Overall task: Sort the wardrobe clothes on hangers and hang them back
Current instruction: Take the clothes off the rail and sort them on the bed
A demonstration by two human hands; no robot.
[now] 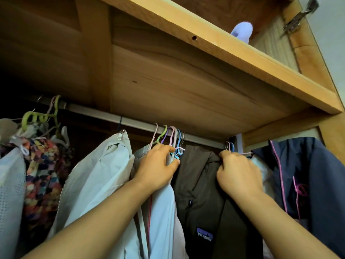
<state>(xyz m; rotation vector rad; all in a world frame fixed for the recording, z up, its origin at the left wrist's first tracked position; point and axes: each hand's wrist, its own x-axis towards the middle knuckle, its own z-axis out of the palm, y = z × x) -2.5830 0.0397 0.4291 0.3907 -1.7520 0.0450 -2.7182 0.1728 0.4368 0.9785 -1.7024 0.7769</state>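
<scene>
A metal rail (134, 121) runs under the wooden shelf. A bunch of thin coloured hangers (172, 137) hooks onto it near the middle. My left hand (156, 168) grips those hangers just below their hooks, above a pale grey-white jacket (160, 212). A dark brown jacket (203, 193) with a logo patch hangs between my hands. My right hand (238, 172) grips the hangers (229, 145) at the rail's right end, at the brown jacket's shoulder. A navy jacket with pink piping (302, 174) hangs furthest right.
To the left hang a light grey zipped jacket (97, 174), a multicoloured patterned garment (43, 174) and a white mesh item (11, 193), with green hangers (37, 116) above. A pale purple object (242, 30) sits on the shelf (214, 45). A metal hinge (298, 17) is top right.
</scene>
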